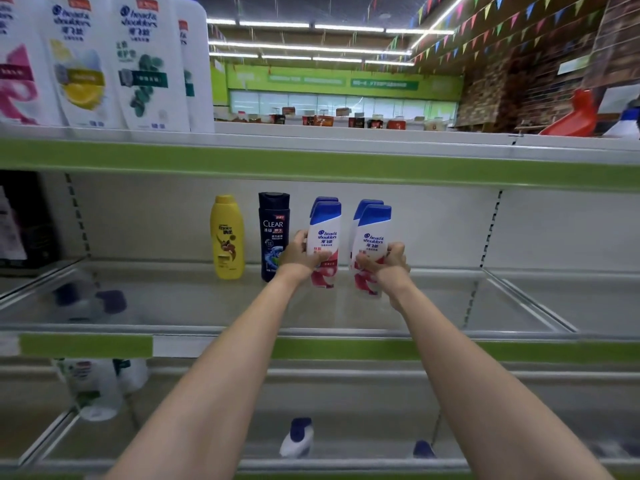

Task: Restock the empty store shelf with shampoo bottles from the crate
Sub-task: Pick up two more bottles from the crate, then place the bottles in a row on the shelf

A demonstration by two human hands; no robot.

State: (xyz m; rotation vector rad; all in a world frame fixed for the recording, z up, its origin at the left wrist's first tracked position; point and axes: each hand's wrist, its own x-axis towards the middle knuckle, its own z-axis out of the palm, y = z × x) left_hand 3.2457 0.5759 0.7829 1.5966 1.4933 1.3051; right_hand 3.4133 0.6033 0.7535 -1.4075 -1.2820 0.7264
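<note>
Both my arms reach into the middle glass shelf (433, 303). My left hand (299, 252) grips a white shampoo bottle with a blue cap (325, 233), and another like it stands right behind. My right hand (384, 263) grips a second white, blue-capped bottle (374, 237), again with a matching one behind it. Both held bottles are upright, low over the shelf; whether they touch it I cannot tell. To their left stand a dark blue Clear bottle (273, 230) and a yellow bottle (227, 237). The crate is out of view.
Large white shampoo bottles (145, 64) line the top shelf at the left. The lower shelf holds white bottles (100, 386) at the left and a small blue-capped one (298, 438). A dark product (20, 220) sits at the far left. Bare glass stretches right of the bottles.
</note>
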